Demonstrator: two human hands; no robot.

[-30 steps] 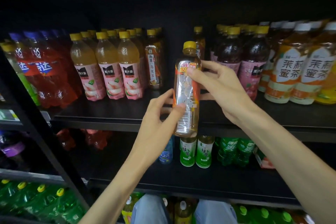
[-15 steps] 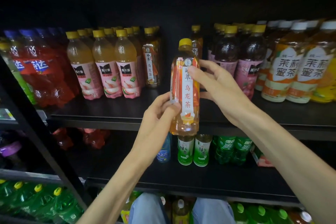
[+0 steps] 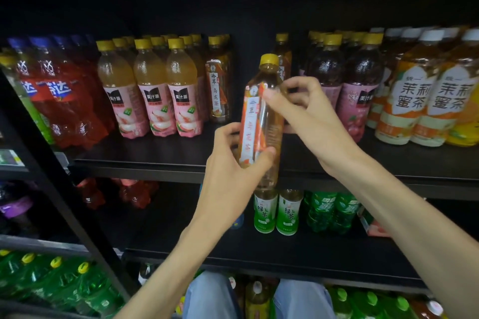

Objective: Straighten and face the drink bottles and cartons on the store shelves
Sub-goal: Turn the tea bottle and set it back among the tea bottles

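At the bottom edge, below the knees in pale blue trousers, green bottles with yellow caps fill the lowest tier. Above that, the left hand curls round the lower half of the oolong tea bottle, thumb on the front of the label and fingers wrapped behind it. The right hand pinches the same bottle at its shoulder between thumb and bent fingers. The bottle is held upright with a slight tilt in front of the upper shelf's front edge, clear of the board; it has a yellow cap and holds pale amber liquid, and its orange and white label is turned partly to the left. Behind the hands, on the middle shelf, two green tea bottles stand side by side with darker green bottles just beside them. On the upper shelf, three peach juice bottles with pink labels stand in a front row, a second oolong bottle to their right, red soda bottles far left, dark juice bottles and jasmine tea bottles to the right.
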